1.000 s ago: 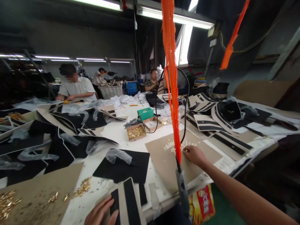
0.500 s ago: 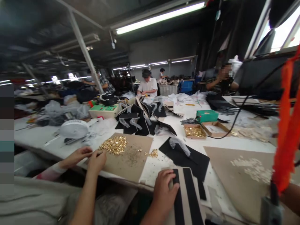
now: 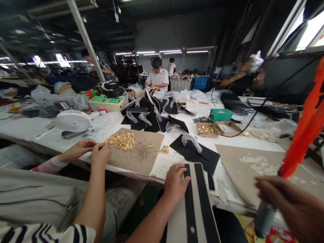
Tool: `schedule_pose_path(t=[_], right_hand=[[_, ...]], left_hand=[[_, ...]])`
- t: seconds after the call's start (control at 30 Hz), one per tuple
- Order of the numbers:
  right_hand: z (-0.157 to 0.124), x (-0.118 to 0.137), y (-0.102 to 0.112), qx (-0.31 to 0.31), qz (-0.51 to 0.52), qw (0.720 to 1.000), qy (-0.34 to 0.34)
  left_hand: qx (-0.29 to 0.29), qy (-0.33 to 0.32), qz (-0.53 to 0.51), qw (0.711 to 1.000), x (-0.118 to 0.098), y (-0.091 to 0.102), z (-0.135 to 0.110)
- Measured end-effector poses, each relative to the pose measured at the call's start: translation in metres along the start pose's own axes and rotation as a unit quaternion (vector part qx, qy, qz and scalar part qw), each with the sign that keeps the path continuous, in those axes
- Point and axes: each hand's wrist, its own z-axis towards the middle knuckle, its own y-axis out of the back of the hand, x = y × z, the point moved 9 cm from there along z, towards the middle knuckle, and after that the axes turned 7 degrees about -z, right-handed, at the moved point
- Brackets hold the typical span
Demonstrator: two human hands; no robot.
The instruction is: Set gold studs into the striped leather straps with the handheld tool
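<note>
Right hand [image 3: 288, 200] has moved to the grey tool [image 3: 266, 216], right of the striped panel [image 3: 197, 199]; its blurred fingers wrap the tool below the orange strap [image 3: 305, 135]. Left hand [image 3: 176, 182] rests on the panel's left edge, thumb and fingers slightly apart. Beyond the panel lies a black sheet [image 3: 193, 157]; gold pieces [image 3: 123, 140] lie to its left, pale pieces [image 3: 260, 164] to its right.

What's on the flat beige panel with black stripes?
The left hand rests on the panel at upper left; a small pale round spot shows low on the left black stripe. Whatever is under the hand is covered.
</note>
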Motion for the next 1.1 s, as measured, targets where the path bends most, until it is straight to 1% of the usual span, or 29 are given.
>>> schedule_pose_path(t=[0.03,0.07,0.1,0.13,0.17,0.2,0.23,0.3,0.37,0.47,0.6,0.7,0.8,0.97,1.03,1.1], right_hand=[[0.001,0.027,-0.034,0.088,0.031,0.995,0.046],[0.001,0.054,-0.067,0.165,0.053,0.981,0.082],[0.002,0.078,-0.097,0.218,0.071,0.967,0.108],[0.006,0.098,-0.121,0.238,0.081,0.958,0.134],[0.012,0.114,-0.141,0.242,0.074,0.954,0.157],[0.017,0.124,-0.160,0.254,0.052,0.950,0.174],[0.022,0.128,-0.175,0.260,0.025,0.947,0.185],[0.030,0.126,-0.197,0.275,-0.029,0.942,0.187],[0.036,0.119,-0.205,0.277,-0.059,0.943,0.176],[0.041,0.115,-0.207,0.274,-0.072,0.945,0.162],[0.038,0.114,-0.214,0.292,-0.062,0.940,0.164],[0.037,0.103,-0.226,0.303,-0.048,0.937,0.168],[0.043,0.094,-0.237,0.305,-0.034,0.935,0.178],[0.046,0.100,-0.245,0.357,-0.041,0.912,0.200],[0.046,0.103,-0.244,0.354,-0.055,0.912,0.200],[0.044,0.106,-0.239,0.333,-0.047,0.920,0.203]], left_hand=[[0.001,-0.001,0.002,1.000,0.000,0.000,0.000],[0.002,-0.001,0.005,1.000,0.001,0.000,0.000],[0.003,-0.002,0.009,1.000,0.002,-0.001,0.000],[0.006,-0.002,0.014,1.000,0.002,-0.001,0.000],[0.009,-0.003,0.017,1.000,0.003,-0.002,0.000],[0.011,-0.005,0.019,1.000,0.004,-0.003,-0.001],[0.014,-0.006,0.020,1.000,0.004,-0.004,-0.001],[0.017,-0.008,0.018,1.000,0.006,-0.005,-0.001],[0.019,-0.006,0.016,1.000,0.008,-0.005,0.001],[0.021,-0.001,0.009,1.000,0.010,-0.006,0.002],[0.014,0.016,-0.009,1.000,0.009,-0.003,-0.001],[0.001,0.037,-0.026,0.999,0.010,-0.002,-0.008],[-0.008,0.057,-0.035,0.998,0.014,-0.003,-0.012],[-0.018,0.068,-0.043,0.997,0.013,-0.001,-0.014],[-0.019,0.069,-0.046,0.996,0.012,0.000,-0.015],[-0.022,0.066,-0.049,0.996,0.012,0.000,-0.015]])
